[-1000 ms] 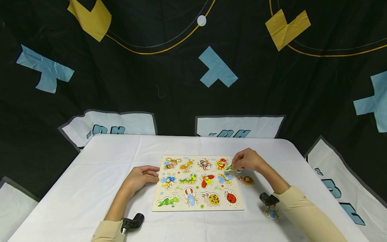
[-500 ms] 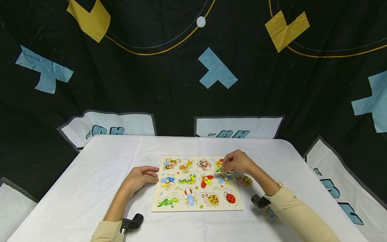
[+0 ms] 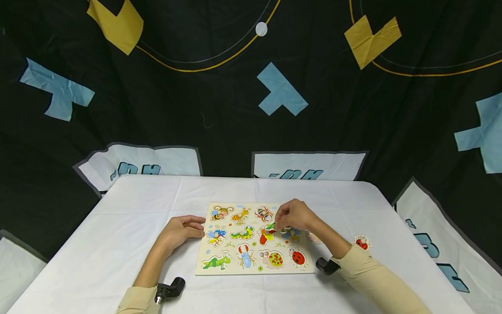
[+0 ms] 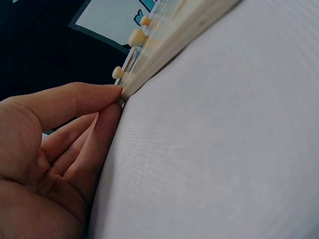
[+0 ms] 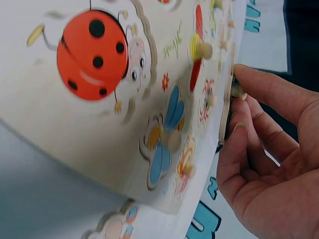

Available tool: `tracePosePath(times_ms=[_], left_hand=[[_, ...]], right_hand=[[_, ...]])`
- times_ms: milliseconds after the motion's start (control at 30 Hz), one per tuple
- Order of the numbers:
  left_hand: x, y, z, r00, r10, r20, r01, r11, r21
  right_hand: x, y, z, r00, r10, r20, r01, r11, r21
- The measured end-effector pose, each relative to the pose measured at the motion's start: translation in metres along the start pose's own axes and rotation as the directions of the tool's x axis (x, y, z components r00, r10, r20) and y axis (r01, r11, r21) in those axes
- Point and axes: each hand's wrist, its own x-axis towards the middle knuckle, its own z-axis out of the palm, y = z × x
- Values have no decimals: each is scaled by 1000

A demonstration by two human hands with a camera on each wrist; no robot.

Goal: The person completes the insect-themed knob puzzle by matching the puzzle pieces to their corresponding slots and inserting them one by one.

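Observation:
A wooden insect puzzle board lies on the white table. My left hand pinches its left edge between thumb and finger, also seen in the left wrist view. My right hand holds a green puzzle piece by its knob, above the board over the red-winged insect piece. In the right wrist view this piece stands edge-on, so its picture is hidden. Knobbed pieces fill the upper two rows. Along the bottom row are recesses showing a grasshopper, stag beetle, snail and ladybug.
Right of the board, a loose ladybug piece lies on the tablecloth. A loose snail piece is partly covered by the right forearm. Behind the table hangs a black cloth.
My right hand has carried the green piece leftward and slightly nearer, from the board's upper right corner to over the middle row. The loose ladybug piece has come into view. My left hand stays put.

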Motion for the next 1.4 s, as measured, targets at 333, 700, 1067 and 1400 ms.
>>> tracePosePath(times_ms=[333, 700, 1067, 1400], left_hand=[[1, 0, 0, 1000, -4, -2, 4, 1000, 17], [0, 1, -1, 1000, -11, -12, 12, 999, 36], [1, -1, -1, 1000, -3, -4, 3, 1000, 14], [0, 0, 0, 1000, 2, -1, -2, 1000, 11]], right_hand=[[0, -14, 20, 998, -50, 30, 50, 999, -12], [1, -30, 40, 988, -122, 90, 120, 992, 31], [2, -44, 63, 977, -169, 132, 159, 984, 78], [1, -55, 85, 964, -209, 166, 187, 973, 135]])
